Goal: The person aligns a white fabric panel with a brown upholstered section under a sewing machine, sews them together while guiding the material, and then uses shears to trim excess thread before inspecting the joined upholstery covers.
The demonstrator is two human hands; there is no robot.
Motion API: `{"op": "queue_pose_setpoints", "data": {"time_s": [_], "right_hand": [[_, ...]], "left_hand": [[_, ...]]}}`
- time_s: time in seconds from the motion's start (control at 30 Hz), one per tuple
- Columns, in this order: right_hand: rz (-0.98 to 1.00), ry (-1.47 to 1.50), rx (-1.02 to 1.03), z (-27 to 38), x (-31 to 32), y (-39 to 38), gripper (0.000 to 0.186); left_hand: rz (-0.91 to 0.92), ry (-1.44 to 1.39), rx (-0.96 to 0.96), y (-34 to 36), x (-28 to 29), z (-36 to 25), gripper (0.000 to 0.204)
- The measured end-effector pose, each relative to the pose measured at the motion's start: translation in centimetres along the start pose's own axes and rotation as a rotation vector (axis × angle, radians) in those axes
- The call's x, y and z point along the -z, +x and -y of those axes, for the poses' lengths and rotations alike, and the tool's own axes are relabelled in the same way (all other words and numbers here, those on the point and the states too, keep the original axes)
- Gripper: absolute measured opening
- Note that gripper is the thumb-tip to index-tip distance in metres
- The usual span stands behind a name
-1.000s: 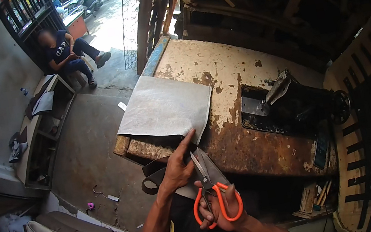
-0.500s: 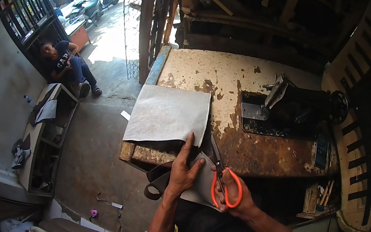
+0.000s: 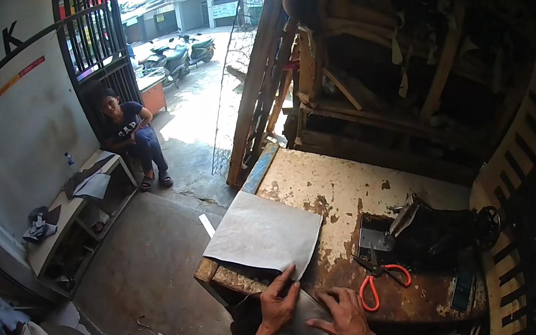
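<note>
A large light-grey sheet of leather-like material (image 3: 261, 232) lies over the table's front left corner. My left hand (image 3: 279, 302) touches its near edge, index finger stretched out and thumb apart. Its other fingers are partly hidden. Below, a smaller grey piece (image 3: 305, 326) slopes off the table's front edge. Over that piece my right hand (image 3: 345, 318) rests open, with its fingers spread and the thumb toward the left hand. Beside the right hand, scissors with orange handles (image 3: 385, 276) lie on the tabletop, their dark blades pointing away from me.
A black sewing machine (image 3: 435, 228) is set into the worn wooden table (image 3: 325, 176), with a phone (image 3: 463, 289) near the right end. Wooden frames (image 3: 359, 34) stand behind. Across the floor, a person (image 3: 131, 133) sits by the doorway near a low shelf (image 3: 74, 226).
The scissors have left my right hand and lie on the table. That hand is now spread over the smaller piece. My left hand stays by the sheet's near edge; the view has tilted up.
</note>
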State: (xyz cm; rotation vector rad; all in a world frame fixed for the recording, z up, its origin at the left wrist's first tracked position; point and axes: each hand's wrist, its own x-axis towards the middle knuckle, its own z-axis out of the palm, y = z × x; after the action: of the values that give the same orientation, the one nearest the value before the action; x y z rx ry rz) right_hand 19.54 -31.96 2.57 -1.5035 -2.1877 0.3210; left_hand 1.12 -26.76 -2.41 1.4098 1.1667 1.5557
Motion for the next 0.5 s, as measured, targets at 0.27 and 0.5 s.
{"op": "queue_pose_setpoints", "data": {"time_s": [0.27, 0.5], "right_hand": [[0.211, 0.313, -0.042, -0.3, -3.2, 2.1, 0.041], [0.103, 0.626, -0.185, 5.9, 1.5, 7.8, 0.029]], "left_hand": [[-0.113, -0.216, 0.377, -0.2, 2.0, -1.7, 0.035], [-0.514, -0.123, 0.437, 5.4, 12.8, -9.7, 0.024]]}}
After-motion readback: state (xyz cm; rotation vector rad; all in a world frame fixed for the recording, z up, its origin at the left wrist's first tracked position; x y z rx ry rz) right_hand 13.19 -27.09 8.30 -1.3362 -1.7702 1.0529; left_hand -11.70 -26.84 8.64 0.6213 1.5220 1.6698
